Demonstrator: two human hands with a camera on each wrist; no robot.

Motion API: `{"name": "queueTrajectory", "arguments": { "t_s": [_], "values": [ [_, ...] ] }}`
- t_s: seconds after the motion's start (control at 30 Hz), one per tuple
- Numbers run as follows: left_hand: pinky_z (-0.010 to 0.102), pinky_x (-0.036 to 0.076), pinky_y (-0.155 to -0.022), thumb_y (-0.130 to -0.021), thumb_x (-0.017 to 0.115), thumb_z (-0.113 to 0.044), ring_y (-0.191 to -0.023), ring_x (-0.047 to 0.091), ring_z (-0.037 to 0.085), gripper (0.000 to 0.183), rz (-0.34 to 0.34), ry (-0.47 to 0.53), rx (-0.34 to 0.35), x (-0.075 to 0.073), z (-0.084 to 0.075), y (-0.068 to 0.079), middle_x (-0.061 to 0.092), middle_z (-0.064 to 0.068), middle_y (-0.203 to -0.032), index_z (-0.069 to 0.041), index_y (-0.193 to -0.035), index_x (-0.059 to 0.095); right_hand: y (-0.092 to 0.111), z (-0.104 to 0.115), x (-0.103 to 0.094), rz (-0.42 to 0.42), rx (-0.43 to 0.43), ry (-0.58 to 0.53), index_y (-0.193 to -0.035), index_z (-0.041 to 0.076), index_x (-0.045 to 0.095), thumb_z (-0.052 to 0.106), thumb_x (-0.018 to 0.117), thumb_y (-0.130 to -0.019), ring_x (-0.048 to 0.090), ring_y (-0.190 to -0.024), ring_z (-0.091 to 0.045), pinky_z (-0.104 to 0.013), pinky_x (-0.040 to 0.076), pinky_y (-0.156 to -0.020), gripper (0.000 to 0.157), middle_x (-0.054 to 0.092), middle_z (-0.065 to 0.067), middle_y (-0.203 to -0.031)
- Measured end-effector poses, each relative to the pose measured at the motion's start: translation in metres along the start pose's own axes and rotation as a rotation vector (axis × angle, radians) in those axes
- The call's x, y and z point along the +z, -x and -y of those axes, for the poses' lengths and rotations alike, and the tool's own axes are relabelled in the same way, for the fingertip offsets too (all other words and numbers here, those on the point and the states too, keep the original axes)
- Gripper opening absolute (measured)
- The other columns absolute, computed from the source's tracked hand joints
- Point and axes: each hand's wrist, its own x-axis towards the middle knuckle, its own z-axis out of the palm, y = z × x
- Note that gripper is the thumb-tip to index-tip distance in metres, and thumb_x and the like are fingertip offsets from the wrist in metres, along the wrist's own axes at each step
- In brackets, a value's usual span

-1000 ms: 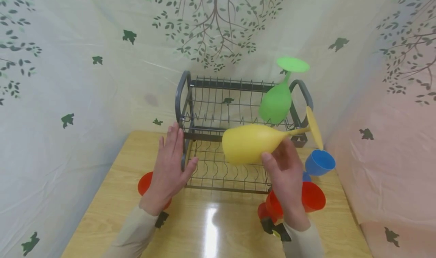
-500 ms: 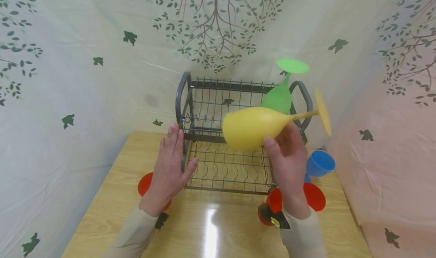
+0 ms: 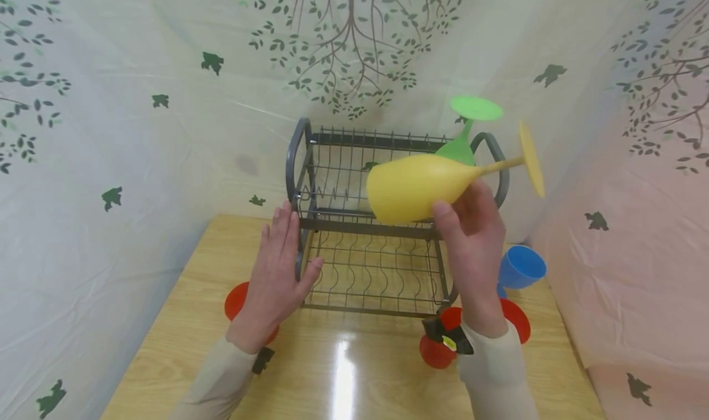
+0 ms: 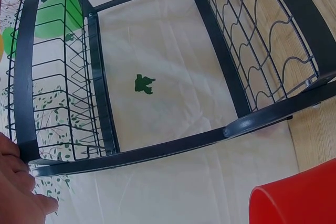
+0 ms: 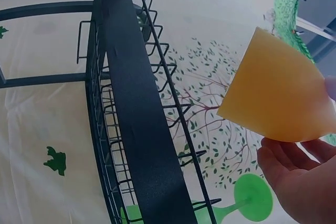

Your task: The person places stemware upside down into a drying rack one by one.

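A yellow plastic wine glass (image 3: 412, 189) lies on its side in the air, gripped around the bowl by my right hand (image 3: 476, 247). Its base points right and its mouth left, in front of the dark dish rack's upper tier. In the right wrist view the yellow wine glass (image 5: 283, 90) is beside the rack, fingers (image 5: 294, 163) under the bowl. Upside down on the upper tier's right end stands a green wine glass (image 3: 462, 143), partly hidden behind the yellow one. My left hand (image 3: 274, 278) rests with straight fingers against the left side of the dish rack (image 3: 360, 226).
A blue cup (image 3: 522, 267) stands right of the rack. Red cups (image 3: 515, 318) sit partly hidden around my right forearm, and another red cup (image 3: 237, 300) is under my left wrist. The rack's lower tier (image 3: 371, 278) stands on the wooden table (image 3: 304, 371), before a leaf-patterned curtain (image 3: 166, 161).
My right hand has raised the yellow wine glass up and slightly to the right, from the lower tier's height to before the upper tier. My left hand has stayed at the rack.
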Motion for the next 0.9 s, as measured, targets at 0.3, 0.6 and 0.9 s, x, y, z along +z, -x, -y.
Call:
{"name": "queueTrajectory", "arguments": {
  "t_s": [0.3,0.6,0.9],
  "values": [
    [0.053,0.011,-0.128,-0.109,0.031,-0.054,-0.158,0.012,0.036,0.082,-0.009,-0.014,0.007,0.000,0.000,0.000,0.021,0.028,-0.167,0.011,-0.159,0.022,-0.014,-0.005,0.000,0.009,-0.015,-0.023,-0.143,0.010,0.060,0.014,0.069,-0.097,0.059,-0.127,-0.033,-0.032,0.053,-0.104,0.048,0.063,-0.017,-0.136],
    [0.051,0.010,-0.128,-0.108,0.030,-0.055,-0.158,0.011,0.036,0.083,0.002,-0.012,0.000,-0.001,0.000,-0.001,0.017,0.026,-0.169,0.011,-0.159,0.022,-0.031,-0.012,-0.002,0.016,-0.069,-0.029,-0.141,0.007,0.061,0.012,0.070,-0.096,0.063,-0.121,-0.033,-0.032,0.054,-0.102,0.047,0.064,-0.018,-0.133],
    [0.051,0.011,-0.128,-0.108,0.031,-0.055,-0.158,0.011,0.036,0.083,0.004,0.000,0.002,-0.001,0.000,-0.001,0.019,0.027,-0.168,0.009,-0.160,0.020,-0.046,-0.017,-0.001,0.047,-0.093,0.004,-0.141,0.008,0.061,0.009,0.070,-0.095,0.062,-0.124,-0.030,-0.041,0.048,-0.111,0.047,0.065,-0.015,-0.132]
  ]
}}
